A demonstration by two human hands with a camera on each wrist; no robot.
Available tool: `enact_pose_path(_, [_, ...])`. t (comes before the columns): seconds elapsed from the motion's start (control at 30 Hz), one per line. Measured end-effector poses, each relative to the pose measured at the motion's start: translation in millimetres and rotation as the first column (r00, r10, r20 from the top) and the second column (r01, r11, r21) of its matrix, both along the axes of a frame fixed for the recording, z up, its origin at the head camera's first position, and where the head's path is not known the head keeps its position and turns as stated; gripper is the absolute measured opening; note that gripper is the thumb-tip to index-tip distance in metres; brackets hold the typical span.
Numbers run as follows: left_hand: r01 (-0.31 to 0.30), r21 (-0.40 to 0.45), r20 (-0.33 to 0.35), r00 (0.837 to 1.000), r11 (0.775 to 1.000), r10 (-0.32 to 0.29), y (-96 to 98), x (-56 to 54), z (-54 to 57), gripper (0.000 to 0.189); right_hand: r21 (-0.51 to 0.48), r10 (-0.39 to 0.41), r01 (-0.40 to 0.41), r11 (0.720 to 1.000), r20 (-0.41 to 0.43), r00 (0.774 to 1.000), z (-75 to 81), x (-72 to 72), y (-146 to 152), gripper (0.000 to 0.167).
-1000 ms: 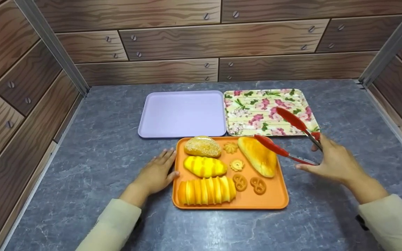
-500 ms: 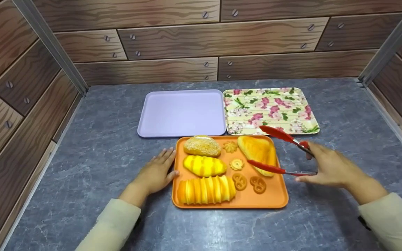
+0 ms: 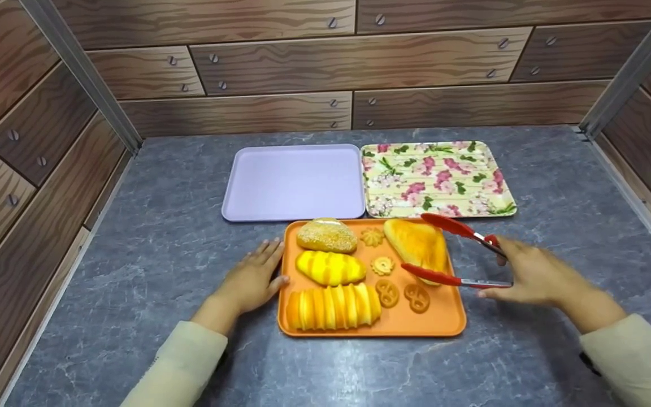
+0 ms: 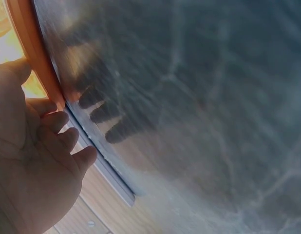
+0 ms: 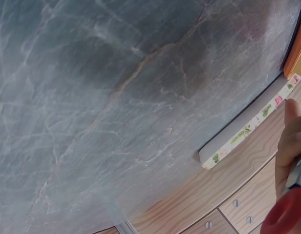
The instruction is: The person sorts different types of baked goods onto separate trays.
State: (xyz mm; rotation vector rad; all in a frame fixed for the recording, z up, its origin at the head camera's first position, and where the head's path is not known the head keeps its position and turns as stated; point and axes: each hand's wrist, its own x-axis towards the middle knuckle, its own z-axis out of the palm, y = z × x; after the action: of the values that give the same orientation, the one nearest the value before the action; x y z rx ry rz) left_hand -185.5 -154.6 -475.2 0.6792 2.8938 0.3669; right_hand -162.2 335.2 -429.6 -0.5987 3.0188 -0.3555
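Note:
My right hand (image 3: 540,280) holds red-tipped metal tongs (image 3: 450,227), spread apart over the right side of the orange tray (image 3: 416,327). The tongs' tips lie on either side of a smooth golden bread (image 3: 416,243); whether they touch it I cannot tell. At the tray's left edge my left hand (image 3: 249,282) rests with fingers straight, its thumb at the rim. Along the left of the tray lie a seeded bun (image 3: 327,236), a yellow striped bread (image 3: 331,268) and a ridged loaf (image 3: 334,307). Two cookies (image 3: 382,265) and two pretzels (image 3: 417,298) sit mid-tray.
Behind the orange tray stand a bare lilac tray (image 3: 294,182) and a flowered tray (image 3: 438,178), side by side. Wood-patterned walls (image 3: 269,62) enclose the grey marbled table (image 3: 161,226) at the back and both sides.
The tongs have come down and to the left, from above the flowered tray's front edge to around the golden bread. My left hand has stayed at the tray's edge.

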Motion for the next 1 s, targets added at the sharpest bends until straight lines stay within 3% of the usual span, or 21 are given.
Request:
enact_pose_path(0.47, [0.002,0.016,-0.009,1.000,1.000,-0.002,-0.1,-0.9,1.1,0.066,0.043,-0.007,0.007,0.999,0.008,1.000,1.2,1.8,-2.9,0.087])
enact_pose_path(0.77, [-0.003,0.017,-0.006,1.000,1.000,0.003,-0.5,0.0,0.5,0.067,0.033,0.000,0.001,0.999,-0.020,1.000,2.0,2.5,-4.0,0.061])
enact_pose_path(1.0, [0.003,0.022,-0.014,1.000,1.000,-0.003,-0.2,0.8,-0.6,0.066,0.002,0.017,-0.017,1.000,-0.045,0.999,2.7,3.5,-2.1,0.056])
